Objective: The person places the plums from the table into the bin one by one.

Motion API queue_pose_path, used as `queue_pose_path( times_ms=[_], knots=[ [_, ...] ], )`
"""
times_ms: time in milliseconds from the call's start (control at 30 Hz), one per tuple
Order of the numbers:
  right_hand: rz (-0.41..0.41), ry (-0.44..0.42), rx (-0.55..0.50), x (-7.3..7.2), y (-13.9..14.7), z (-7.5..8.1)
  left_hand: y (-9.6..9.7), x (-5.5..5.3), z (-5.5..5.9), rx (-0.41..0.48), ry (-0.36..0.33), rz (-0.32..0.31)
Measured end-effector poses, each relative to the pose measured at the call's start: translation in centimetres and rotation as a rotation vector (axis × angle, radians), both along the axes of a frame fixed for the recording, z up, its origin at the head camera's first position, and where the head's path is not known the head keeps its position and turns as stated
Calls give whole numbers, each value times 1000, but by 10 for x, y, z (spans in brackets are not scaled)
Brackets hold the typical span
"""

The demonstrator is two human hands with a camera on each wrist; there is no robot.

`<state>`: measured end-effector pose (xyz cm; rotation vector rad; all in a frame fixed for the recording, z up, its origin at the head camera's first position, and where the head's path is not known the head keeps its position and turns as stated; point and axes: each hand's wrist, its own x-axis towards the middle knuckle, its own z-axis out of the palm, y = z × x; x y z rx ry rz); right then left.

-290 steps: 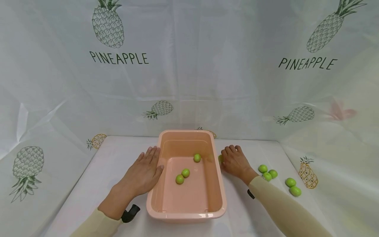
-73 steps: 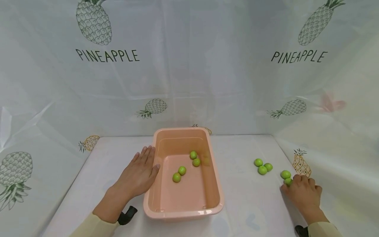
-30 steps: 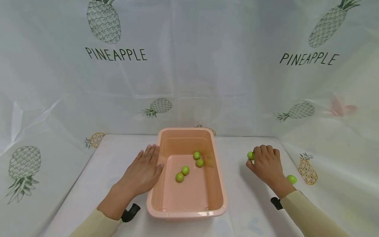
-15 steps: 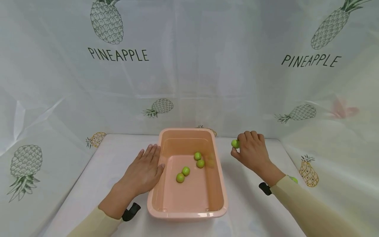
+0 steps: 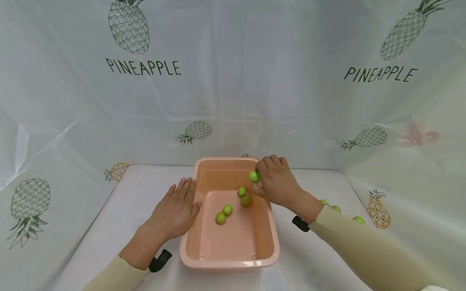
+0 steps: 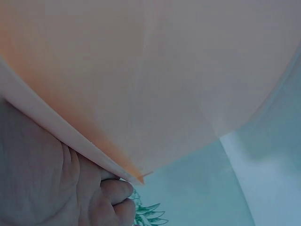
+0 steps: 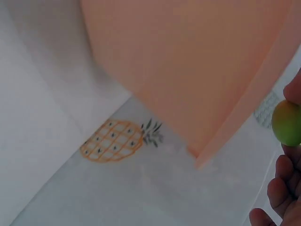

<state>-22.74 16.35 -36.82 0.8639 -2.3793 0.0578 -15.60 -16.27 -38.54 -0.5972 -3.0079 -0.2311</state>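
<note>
Sheet (image 5: 233, 89): pale, printed with pineapples and lettering, hung behind and to both sides.

Table (image 5: 160, 173): white-covered, pushed up against it.

Tub (image 5: 229, 264): pink, deep, rectangular, upright on the table. We judge it light, fairly stiff plastic, slick on its glossy surfaces; the rolled rim would give the surest hold.

Left hand (image 5: 172, 212): fingers straight, laid flat along the tub's left rim, touching it and gripping nothing, as we read it.

Right hand (image 5: 278, 184): thumb and fingers curled in a pinch, just wide enough for one fruit, above the tub's far right side.

Wrist straps (image 5: 160, 260): black, one per arm.

Held fruit (image 5: 254, 176): green, round, between right thumb and fingertips. We expect it light, firm, smooth and apt to roll if loosened; a pinch across its middle suits it.

Fruits in the tub (image 5: 220, 218): four, in two close pairs on the floor.

Fruits on the table (image 5: 358, 220): we count three at right, partly behind the right sleeve (image 5: 356, 238); others may be hidden.
</note>
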Motion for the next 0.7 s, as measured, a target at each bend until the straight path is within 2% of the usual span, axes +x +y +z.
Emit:
queue_pose_path(
  times_ms=[300, 700],
  knots=[
    [25, -93, 82, -10, -37, -6, 0, -1, -1, 7, -11, 2],
    [-5, -120, 167, -20, -47, -21, -1, 1, 0, 8, -16, -1]
  ],
)
